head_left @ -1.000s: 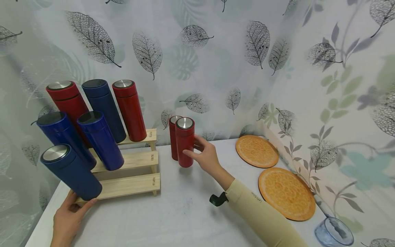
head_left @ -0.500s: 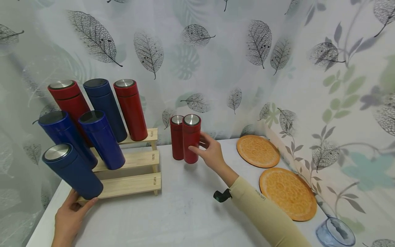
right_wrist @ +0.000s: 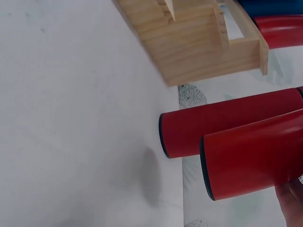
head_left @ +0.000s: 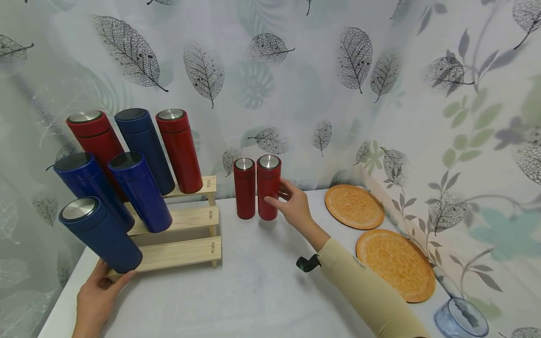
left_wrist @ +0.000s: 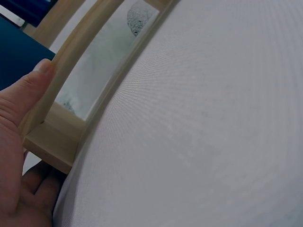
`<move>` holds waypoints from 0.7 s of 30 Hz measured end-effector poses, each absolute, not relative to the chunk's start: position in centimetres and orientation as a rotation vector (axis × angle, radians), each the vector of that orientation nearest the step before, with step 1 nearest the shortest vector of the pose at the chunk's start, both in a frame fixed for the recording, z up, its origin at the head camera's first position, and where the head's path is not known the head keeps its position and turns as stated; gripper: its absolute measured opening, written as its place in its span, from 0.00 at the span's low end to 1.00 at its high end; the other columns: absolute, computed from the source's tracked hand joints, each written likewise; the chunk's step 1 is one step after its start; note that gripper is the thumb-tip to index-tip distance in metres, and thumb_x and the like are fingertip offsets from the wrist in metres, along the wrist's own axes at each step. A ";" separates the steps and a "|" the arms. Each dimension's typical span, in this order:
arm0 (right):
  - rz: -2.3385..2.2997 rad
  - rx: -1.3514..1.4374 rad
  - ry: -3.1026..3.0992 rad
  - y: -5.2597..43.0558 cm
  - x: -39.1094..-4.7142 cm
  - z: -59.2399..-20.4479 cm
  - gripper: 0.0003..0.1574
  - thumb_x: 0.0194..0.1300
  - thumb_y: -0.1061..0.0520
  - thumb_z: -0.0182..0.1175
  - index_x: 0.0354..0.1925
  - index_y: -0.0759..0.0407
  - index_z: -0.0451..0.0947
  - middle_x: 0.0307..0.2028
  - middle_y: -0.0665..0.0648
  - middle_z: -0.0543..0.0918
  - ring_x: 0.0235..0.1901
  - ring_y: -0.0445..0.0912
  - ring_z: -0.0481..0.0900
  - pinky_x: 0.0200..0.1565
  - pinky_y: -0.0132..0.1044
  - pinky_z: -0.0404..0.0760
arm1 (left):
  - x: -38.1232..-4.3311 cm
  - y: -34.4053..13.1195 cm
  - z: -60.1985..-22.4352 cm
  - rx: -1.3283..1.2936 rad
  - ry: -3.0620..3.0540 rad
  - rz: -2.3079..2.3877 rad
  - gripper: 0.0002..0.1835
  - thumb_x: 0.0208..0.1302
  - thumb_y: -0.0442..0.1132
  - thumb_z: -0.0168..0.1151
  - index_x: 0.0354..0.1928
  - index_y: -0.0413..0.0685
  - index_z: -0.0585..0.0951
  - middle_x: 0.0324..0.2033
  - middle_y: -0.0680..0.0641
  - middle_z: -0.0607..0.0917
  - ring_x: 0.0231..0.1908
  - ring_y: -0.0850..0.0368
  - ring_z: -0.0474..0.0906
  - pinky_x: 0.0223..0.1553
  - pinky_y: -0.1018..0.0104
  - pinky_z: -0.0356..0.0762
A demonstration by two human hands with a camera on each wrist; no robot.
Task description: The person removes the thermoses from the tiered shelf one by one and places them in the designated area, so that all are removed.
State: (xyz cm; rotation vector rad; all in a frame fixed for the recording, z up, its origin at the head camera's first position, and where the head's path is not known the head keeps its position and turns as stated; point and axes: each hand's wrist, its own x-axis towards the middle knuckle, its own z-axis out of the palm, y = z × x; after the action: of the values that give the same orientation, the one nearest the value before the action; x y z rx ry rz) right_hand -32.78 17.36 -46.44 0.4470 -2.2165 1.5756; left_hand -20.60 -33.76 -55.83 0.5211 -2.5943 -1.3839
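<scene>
Grips a red bottle [head_left: 266, 183] with the right hand [head_left: 294, 206], bending thumb and fingers round it. Holds it up straight, just beside another red bottle [head_left: 244, 191] and right of the wooden rack [head_left: 177, 253]. Cannot tell whether touching the white table [head_left: 236, 300]. Pinches the rack's front left corner with the left hand [head_left: 96, 298], near a blue bottle [head_left: 103, 237].

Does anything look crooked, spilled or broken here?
Nothing looks spilled or broken. The matte blue cylindrical flask with a silver lid on the lowest tier of the pale wooden rack appears to lean left, but so do the red and blue cylindrical flasks behind it, so that's probably just the viewing angle.
</scene>
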 end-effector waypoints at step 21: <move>1.571 0.337 -2.228 18.3 -35.3 -47.7 0.41 0.70 0.50 0.78 0.74 0.56 0.76 0.64 0.55 0.85 0.61 0.52 0.85 0.63 0.47 0.85 | -20.4 -33.5 -55.8 0.524 -2.615 -1.337 0.51 0.75 0.55 0.71 0.88 0.50 0.52 0.82 0.33 0.60 0.73 0.25 0.66 0.72 0.35 0.69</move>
State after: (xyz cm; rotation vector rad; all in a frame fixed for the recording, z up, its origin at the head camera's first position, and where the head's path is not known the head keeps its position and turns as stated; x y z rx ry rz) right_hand -35.33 18.32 -47.70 0.3370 -2.2283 1.5706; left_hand -20.41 -33.53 -55.79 0.5243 -2.6146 -1.3374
